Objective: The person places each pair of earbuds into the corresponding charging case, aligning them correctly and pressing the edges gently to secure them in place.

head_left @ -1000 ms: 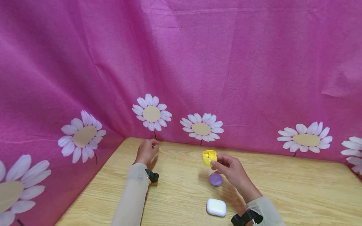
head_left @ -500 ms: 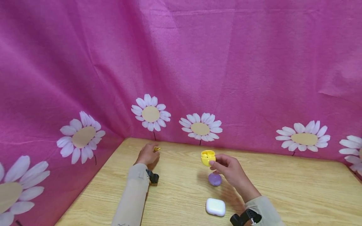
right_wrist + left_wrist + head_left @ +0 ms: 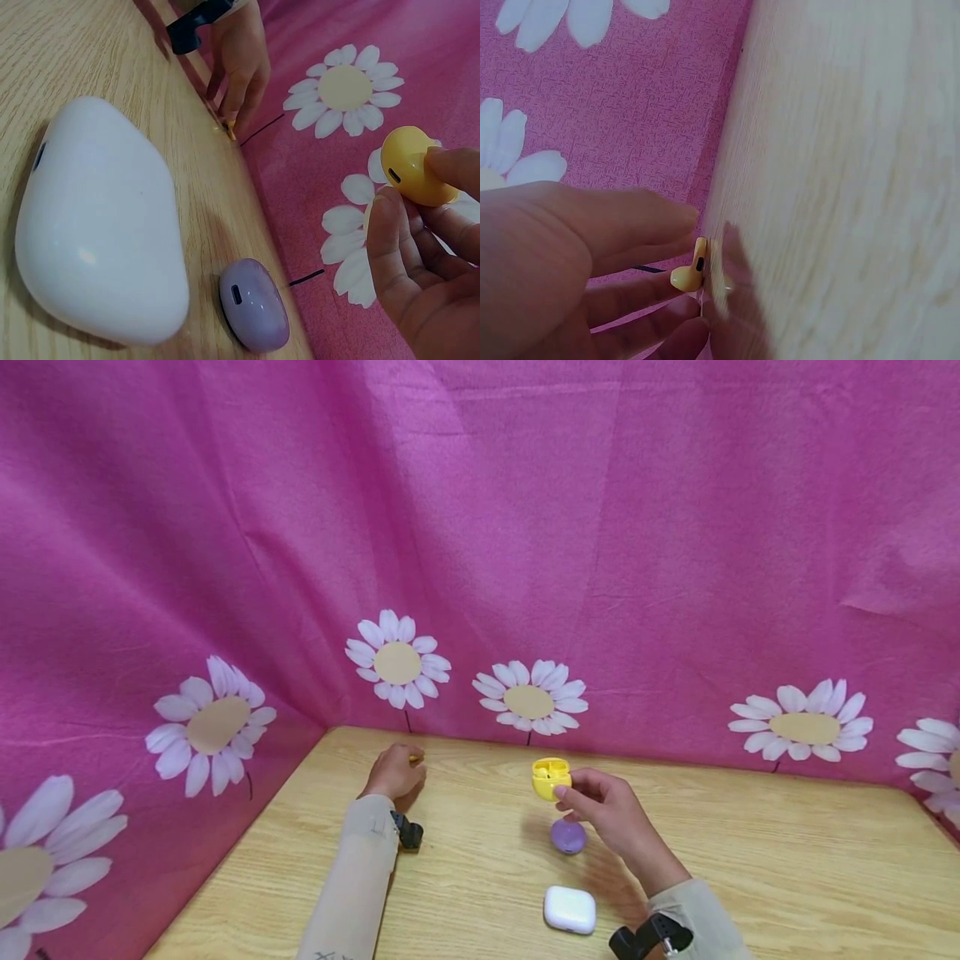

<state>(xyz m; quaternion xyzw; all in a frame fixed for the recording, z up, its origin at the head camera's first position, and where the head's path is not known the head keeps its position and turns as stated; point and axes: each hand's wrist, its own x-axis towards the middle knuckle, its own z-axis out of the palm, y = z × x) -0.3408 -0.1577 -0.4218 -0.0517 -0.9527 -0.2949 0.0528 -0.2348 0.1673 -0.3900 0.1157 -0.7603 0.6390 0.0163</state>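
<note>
My right hand holds a yellow earbud case above the table, its lid up, with an earbud showing inside. In the right wrist view, the case's rounded underside with a dark port slot faces the camera. My left hand is low at the table's back left, fingers spread around a yellow earbud. That earbud lies on the wood between thumb and fingers; the index fingertip is at its rounded end, and the thumb appears apart from it.
A purple rounded case lies on the wooden table below the right hand. Nearer the front is a white earbud case, lid down. A pink flowered cloth hangs along the table's back and left.
The left hand shifts slightly and its fingers come around the yellow earbud, which showed more plainly half a second ago. The right hand keeps holding the yellow case nearly still.
</note>
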